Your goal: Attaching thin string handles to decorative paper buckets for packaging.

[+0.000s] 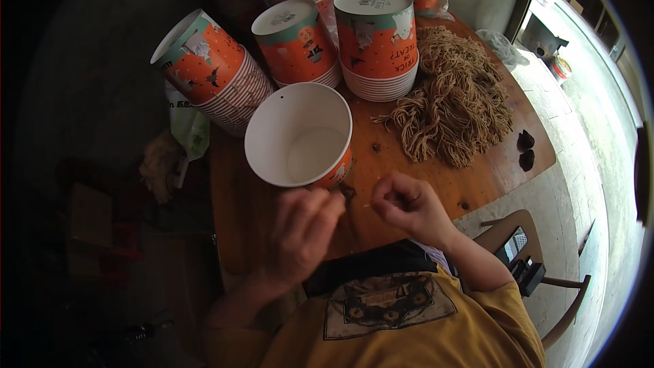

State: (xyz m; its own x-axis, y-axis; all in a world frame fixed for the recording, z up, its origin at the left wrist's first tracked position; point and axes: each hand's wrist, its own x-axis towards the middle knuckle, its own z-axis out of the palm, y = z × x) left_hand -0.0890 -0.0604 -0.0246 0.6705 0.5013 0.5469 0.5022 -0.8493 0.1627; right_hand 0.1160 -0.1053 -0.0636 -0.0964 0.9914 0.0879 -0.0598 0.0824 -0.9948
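In front of the open bucket, the left hand and, farther right, the right hand are held with fingers curled, whether around anything cannot be told.

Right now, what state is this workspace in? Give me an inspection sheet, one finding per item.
Surface: wooden table, dark knots showing.
Job's things: open white-lined bucket, dark spot near its rim; three stacks of inverted orange buckets behind; tan cord pile to the right.
Clutter: two small dark objects near the table's right edge.
Grips: left grip blurred near the bucket, right grip curled; contents unclear.
Cables: nothing seen.
Surroundings: chair at right bearing a phone.
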